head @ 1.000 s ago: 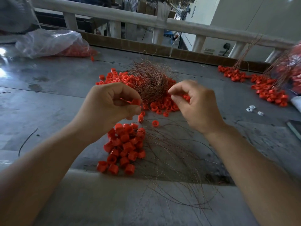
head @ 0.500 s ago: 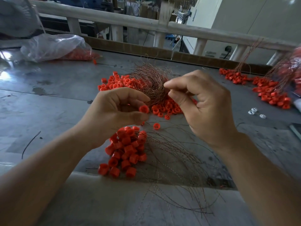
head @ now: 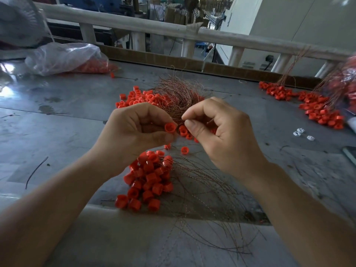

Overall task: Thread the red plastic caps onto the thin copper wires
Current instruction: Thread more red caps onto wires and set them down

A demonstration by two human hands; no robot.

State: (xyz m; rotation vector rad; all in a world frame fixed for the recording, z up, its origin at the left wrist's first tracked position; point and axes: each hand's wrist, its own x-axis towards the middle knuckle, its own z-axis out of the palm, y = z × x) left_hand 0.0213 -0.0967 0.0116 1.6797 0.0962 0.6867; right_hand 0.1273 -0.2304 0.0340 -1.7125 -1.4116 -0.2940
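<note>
Above the grey worktable [head: 67, 132], left hand [head: 134, 135] pinches one red cap [head: 170, 127], thumb and forefinger; right hand [head: 221, 139] pinches a copper wire end [head: 180, 123] just beside it. Insertion step, seemingly: next, steer the tip through the cap's hole.

Fig. Person's arms, head view. Left forearm [head: 57, 199], bare, enters from 7 o'clock and widens into the left hand [head: 134, 135], also bare. Right forearm [head: 298, 209], bare, enters from 5 o'clock and ends in the bare right hand [head: 225, 139]. Right thumbnail [head: 190, 122]: short, rounded.
</note>
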